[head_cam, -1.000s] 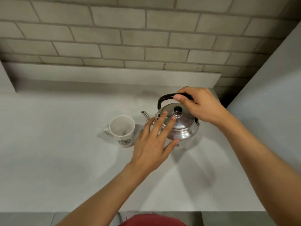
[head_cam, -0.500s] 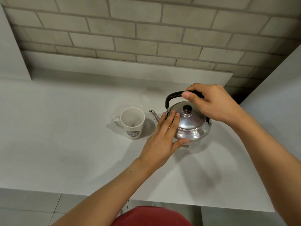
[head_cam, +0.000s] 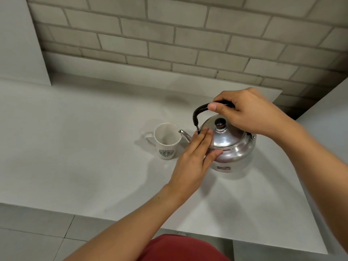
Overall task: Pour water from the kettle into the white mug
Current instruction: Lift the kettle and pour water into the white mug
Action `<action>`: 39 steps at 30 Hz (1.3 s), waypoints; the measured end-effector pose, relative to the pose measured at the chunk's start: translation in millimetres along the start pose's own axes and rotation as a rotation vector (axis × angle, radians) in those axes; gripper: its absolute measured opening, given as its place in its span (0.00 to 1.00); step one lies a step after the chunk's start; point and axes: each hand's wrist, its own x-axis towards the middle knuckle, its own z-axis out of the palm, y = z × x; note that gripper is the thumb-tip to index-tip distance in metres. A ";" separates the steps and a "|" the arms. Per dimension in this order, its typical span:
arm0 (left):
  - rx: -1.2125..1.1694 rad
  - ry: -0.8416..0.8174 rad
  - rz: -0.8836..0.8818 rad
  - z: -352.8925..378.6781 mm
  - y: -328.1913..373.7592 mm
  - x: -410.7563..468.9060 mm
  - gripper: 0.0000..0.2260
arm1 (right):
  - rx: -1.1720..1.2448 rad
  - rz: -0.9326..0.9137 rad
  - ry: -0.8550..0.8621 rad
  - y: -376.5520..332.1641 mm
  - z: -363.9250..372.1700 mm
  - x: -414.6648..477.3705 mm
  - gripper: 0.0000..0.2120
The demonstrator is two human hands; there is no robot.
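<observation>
A shiny steel kettle (head_cam: 233, 147) with a black knob on its lid stands on the white counter (head_cam: 84, 147). Its thin spout (head_cam: 183, 134) reaches over the rim of the white mug (head_cam: 166, 144), which stands upright just to the left, handle pointing left and a green logo facing me. My right hand (head_cam: 248, 112) is closed around the kettle's black arched handle. My left hand (head_cam: 195, 159) lies flat against the kettle's left side and lid edge, fingers together and thumb under the rim. The mug's inside looks empty.
A brick wall (head_cam: 169, 40) with a low ledge runs behind the counter. A white panel (head_cam: 18, 40) stands at the far left, another white surface (head_cam: 329, 117) rises at the right. The counter's front edge (head_cam: 113, 213) is near me, tiled floor below.
My left hand has closed in from hovering to pressing flat on the kettle's side. The kettle's spout now sits over the mug's rim. The camera has tipped down and nearer.
</observation>
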 end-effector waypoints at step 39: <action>-0.373 0.235 -0.058 17.1 0.8 3.5 0.24 | -0.201 -0.141 -0.211 -59.0 -26.7 38.2 0.19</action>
